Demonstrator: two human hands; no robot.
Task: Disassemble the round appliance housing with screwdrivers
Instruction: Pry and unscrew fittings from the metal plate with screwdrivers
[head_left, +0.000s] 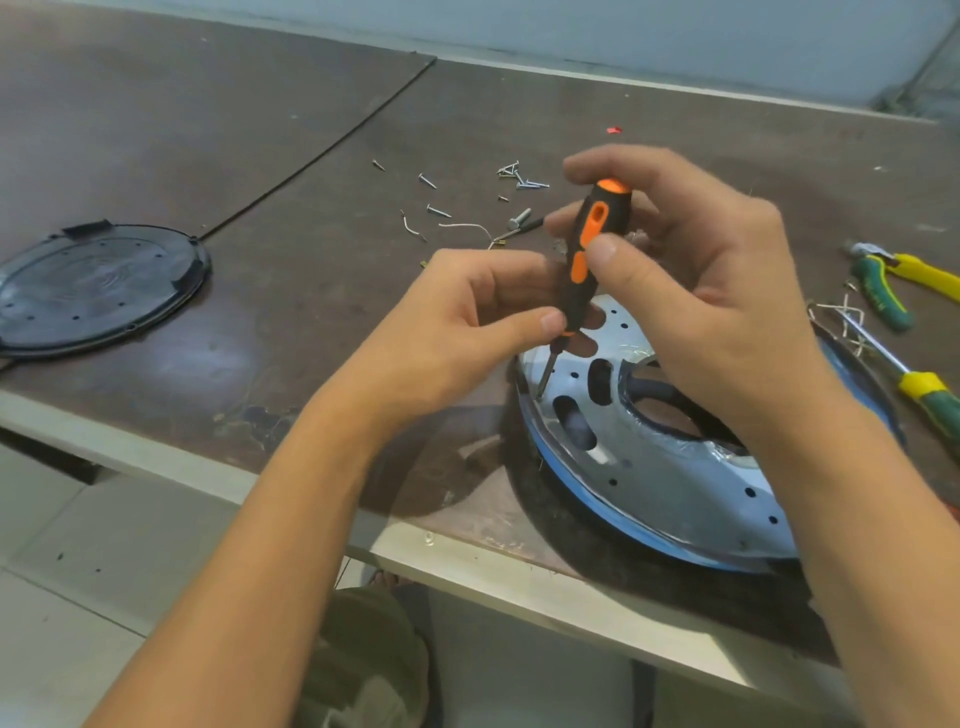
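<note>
Located near right, by brown table's (311, 322) near edge: round grey metal housing with blue rim (675, 478). Gripped upright by right hand (717, 291), pinched low by left hand (457, 317): black-and-orange-handled screwdriver (589, 249), tip at left rim. Judged risk: tip slipping off and gouging metal if tilted; shifting of unclamped housing under pressure.

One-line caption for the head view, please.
Left hand and right hand hold an orange-black screwdriver tip-down on the round housing.
</note>
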